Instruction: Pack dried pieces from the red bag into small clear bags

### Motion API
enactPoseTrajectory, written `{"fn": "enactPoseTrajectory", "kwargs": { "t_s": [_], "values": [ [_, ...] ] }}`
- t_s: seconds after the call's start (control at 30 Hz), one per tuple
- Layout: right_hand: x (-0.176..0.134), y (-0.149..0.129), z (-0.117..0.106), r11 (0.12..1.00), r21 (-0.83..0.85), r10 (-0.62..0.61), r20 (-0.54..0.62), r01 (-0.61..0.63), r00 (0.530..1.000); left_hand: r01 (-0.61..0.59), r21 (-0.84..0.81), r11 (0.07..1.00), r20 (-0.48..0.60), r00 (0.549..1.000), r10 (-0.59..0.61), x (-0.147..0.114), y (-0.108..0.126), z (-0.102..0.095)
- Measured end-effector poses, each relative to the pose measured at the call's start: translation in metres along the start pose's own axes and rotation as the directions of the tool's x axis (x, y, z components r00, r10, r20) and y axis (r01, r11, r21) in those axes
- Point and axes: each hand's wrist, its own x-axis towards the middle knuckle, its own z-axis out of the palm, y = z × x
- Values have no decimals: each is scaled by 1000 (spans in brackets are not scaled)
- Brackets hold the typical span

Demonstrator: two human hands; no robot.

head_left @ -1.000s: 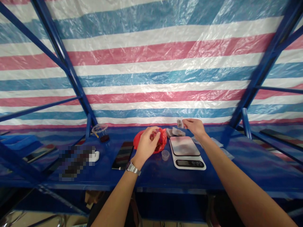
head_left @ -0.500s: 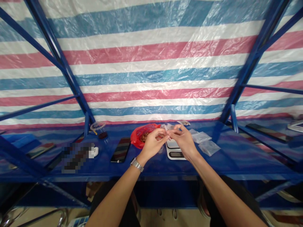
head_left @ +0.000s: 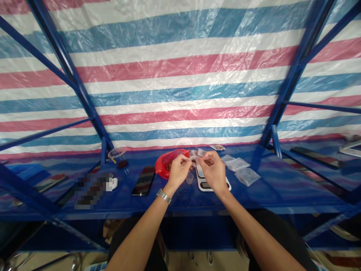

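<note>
My left hand (head_left: 178,169) and my right hand (head_left: 213,169) meet over the bench, each pinching an edge of a small clear plastic bag (head_left: 194,159). Something dark and small shows in the bag, too small to name. Under my right hand lies a white digital scale (head_left: 228,185), partly covered by it. Behind my left hand sits a red plastic bag (head_left: 161,165) holding brown bits that I cannot identify. A small clear cup (head_left: 190,178) stands between my wrists, left of the scale.
Several flat clear bags (head_left: 247,176) lie right of the scale, and a filled packet (head_left: 217,147) lies behind it. Leftward are a black phone (head_left: 143,180), a white case (head_left: 114,183) and a clear tub (head_left: 122,162). Blue frame posts (head_left: 278,101) flank the bench.
Both hands have shifted slightly left and down with the small bag, and my right hand has turned. More of the scale and the clear cup now show.
</note>
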Motion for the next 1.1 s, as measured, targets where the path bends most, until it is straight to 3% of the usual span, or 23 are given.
{"fn": "enactPoseTrajectory", "kwargs": {
  "t_s": [0.13, 0.2, 0.3, 0.4, 0.5, 0.63, 0.7, 0.73, 0.8, 0.9, 0.97, 1.1],
  "values": [
    [-1, -2, 0, 981, -137, -132, 73, 141, 989, -38, -57, 998, -28, 999, 36, 4, 7, -6],
    [0, 1, 1, 970, -189, -147, 41, 152, 988, -38, -147, 988, -21, 999, 36, 5, 11, -11],
    [2, 6, 3, 994, -112, 22, 18, -20, 1000, 1, -305, 952, -23, 1000, -9, 7, 18, -20],
    [4, 7, 8, 955, 103, 255, 192, -277, 948, 90, -342, 935, 44, 996, -80, 11, 19, -31],
    [10, 6, 16, 931, 185, 272, 221, -314, 937, 132, -211, 969, 27, 991, -129, 17, 12, -41],
    [23, 17, 30, 969, 132, 190, 147, -209, 971, 109, -33, 994, -257, 960, -114, 24, -3, -54],
    [29, 27, 39, 989, 39, 137, 149, -145, 979, 72, 81, 994, -346, 937, -40, 24, -9, -58],
    [32, 31, 43, 995, -21, 104, 166, -102, 981, 36, 169, 985, -341, 940, 24, 22, -11, -58],
    [36, 38, 51, 991, -134, 39, 214, -10, 976, -101, 454, 885, -197, 957, 211, 17, -15, -56],
    [39, 39, 60, 972, -228, 8, 268, 55, 963, -217, 670, 710, 33, 964, 264, 11, -22, -48],
    [40, 35, 63, 967, -244, 8, 314, 72, 949, -200, 713, 672, 40, 968, 247, 13, -27, -45],
    [44, 21, 62, 933, -325, -9, 405, 153, 914, -144, 713, 686, -12, 976, 217, 26, -34, -47]
  ]
}}
